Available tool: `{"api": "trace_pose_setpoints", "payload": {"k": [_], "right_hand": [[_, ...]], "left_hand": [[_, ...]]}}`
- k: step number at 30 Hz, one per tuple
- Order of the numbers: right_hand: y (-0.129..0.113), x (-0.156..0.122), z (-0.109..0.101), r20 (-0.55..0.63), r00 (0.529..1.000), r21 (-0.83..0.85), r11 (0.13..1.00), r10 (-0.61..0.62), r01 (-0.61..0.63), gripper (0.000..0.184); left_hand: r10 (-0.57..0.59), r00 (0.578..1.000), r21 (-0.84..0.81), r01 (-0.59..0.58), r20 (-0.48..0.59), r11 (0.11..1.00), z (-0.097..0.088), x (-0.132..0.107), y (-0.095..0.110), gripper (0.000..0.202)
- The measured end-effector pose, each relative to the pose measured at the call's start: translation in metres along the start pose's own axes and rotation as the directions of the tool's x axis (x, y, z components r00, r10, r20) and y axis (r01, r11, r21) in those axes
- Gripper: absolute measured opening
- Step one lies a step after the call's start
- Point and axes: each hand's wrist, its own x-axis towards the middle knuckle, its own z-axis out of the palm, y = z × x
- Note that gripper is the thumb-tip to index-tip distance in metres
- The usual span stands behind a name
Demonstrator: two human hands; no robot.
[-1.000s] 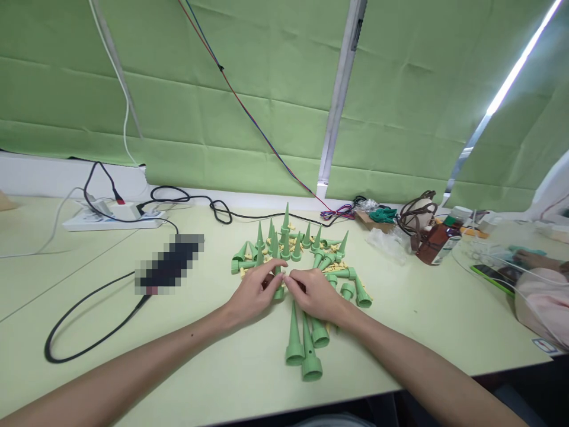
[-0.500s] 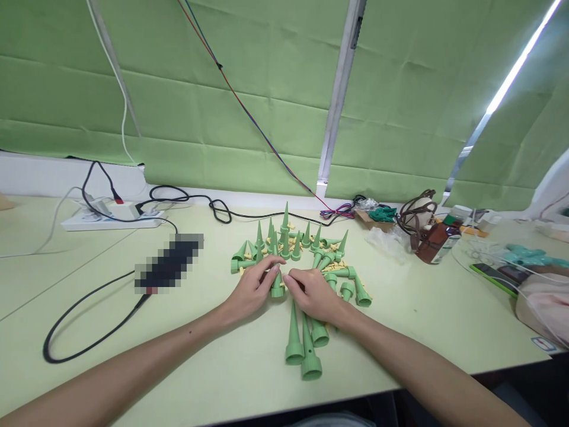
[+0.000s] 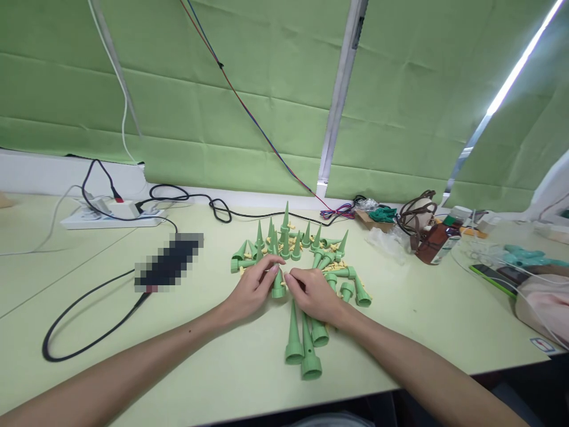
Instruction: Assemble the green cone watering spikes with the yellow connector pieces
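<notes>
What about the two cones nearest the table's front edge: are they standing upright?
No, both green cones lie on their sides, open ends toward the camera.

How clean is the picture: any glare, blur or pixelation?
Head view: the bright strip at upper right glares; head view: the dark object at left is pixelated, its details hidden; head view: left hand and right hand fairly sharp, yellow pieces too small to judge.
</notes>
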Motion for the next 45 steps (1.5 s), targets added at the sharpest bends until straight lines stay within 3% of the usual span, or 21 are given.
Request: {"api": "trace_pose_setpoints", "payload": {"k": [23, 35, 45], "right_hand": [[0.0018, 0.0007, -0.0003, 0.020, 1.000, -0.082, 0.997, 0.017, -0.015, 0.036], [0.0003, 0.0013, -0.0010, 0.039, 0.997, -0.053, 0.996, 0.072, -0.070, 0.038], [0.0006, 0.0021, -0.0008, 0.025, 0.996, -0.032, 0.996, 0.087, -0.087, 0.035]], "left_hand": [[0.007, 1.000, 0.000, -0.007, -0.016, 1.000, 0.0014, -0.0006, -0.0001, 0.025], [0.067, 0.995, 0.114, -0.057, -0.080, 0.992, 0.0038, -0.0027, 0.0027, 0.025], [0.058, 0.981, 0.041, -0.051, -0.184, 0.998, 0.0057, -0.0027, 0.0042, 0.040]]}}
